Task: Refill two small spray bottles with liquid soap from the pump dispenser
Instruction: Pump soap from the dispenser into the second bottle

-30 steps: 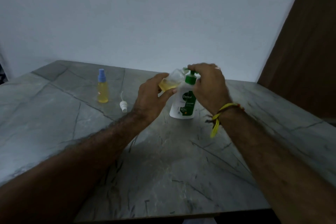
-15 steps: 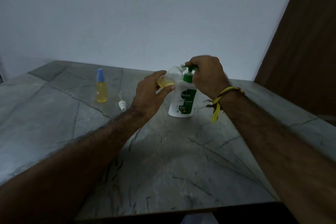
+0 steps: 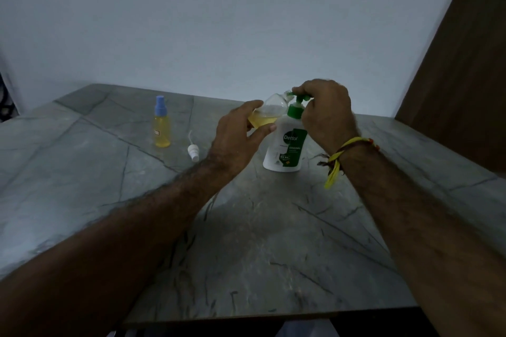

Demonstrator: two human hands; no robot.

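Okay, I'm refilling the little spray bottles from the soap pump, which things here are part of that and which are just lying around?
Part of the job:
- pump dispenser, right hand on its pump head
- open spray bottle, tilted to the spout, held by left hand
- capped spray bottle, standing on the table
- loose spray cap, lying on the table

Lying about:
- nothing else on the table

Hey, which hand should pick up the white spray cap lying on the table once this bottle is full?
Left, probably. The cap lies just left of the left hand, which would only have to set down the open bottle. The right hand is on the far side, on the dispenser pump.
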